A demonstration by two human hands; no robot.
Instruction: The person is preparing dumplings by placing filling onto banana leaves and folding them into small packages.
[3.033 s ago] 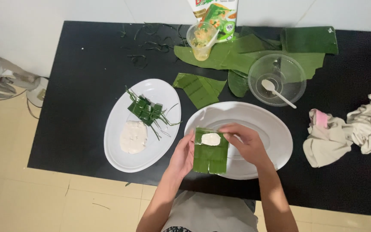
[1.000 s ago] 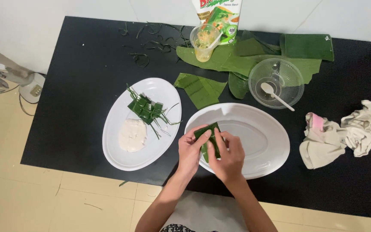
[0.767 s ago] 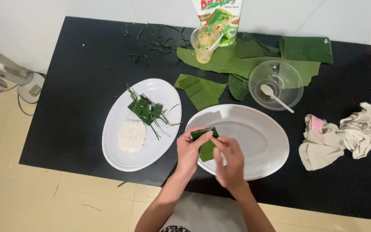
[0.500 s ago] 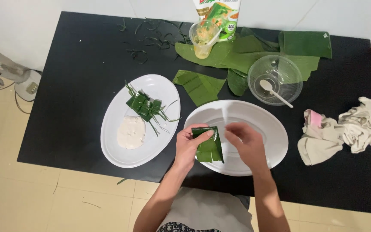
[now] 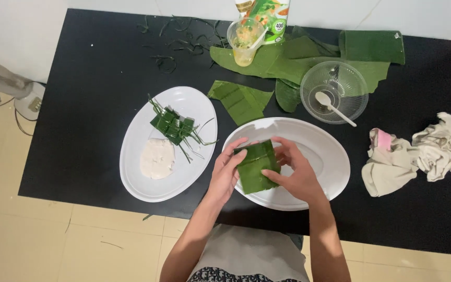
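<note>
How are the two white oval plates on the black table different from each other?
The left plate carries food: small green leaf parcels and a white lump. The right plate shows nothing lying on it. Both hands, left and right, hold a folded leaf over the right plate; no hand is at the left plate. The left plate lies tilted, the right one lies across. Both are white ovals.

Both forearms are being reached forward and angled inward. The left hand (image 5: pixel 227 171) is being cupped, fingers curled and closed in a grip. The right hand (image 5: pixel 294 172) is being held opposite, fingers bent, thumb pressing inward.
</note>
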